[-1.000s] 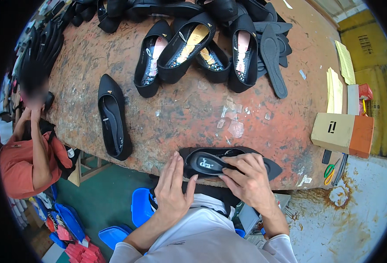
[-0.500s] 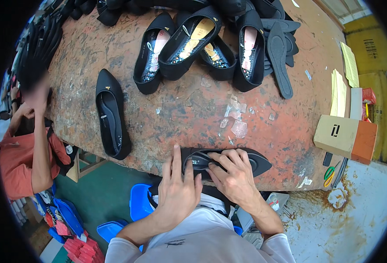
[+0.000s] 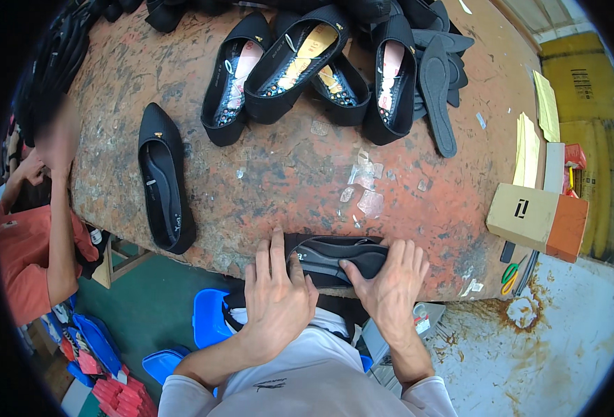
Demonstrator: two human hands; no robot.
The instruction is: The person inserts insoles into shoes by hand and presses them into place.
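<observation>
A black flat shoe (image 3: 321, 267) lies sideways at the table's near edge, heel to the left and opening upward, with a dark insole inside. At its heel end is my left hand (image 3: 277, 295); its longer fingers reach along the outside while another finger dips into the opening, gripping the heel between them. My right hand (image 3: 392, 281) wraps over the toe end, thumb pressed inside on the insole and the other fingers on the far side. The toe is hidden under that hand. To the left stands another black flat shoe (image 3: 165, 187) with a small gold ornament.
Several black shoes (image 3: 294, 59) with patterned inner soles crowd the far side, beside loose black insoles (image 3: 435, 97). Clear plastic scraps (image 3: 369, 201) lie mid-table. At right are a cardboard box (image 3: 529, 212), yellow papers (image 3: 527, 149) and scissors (image 3: 509, 278). A co-worker (image 3: 32, 257) sits at left.
My right hand has moved from inside the shoe's opening to its toe end, with the thumb now inside. My left hand stays at the heel. The whole view has shifted slightly.
</observation>
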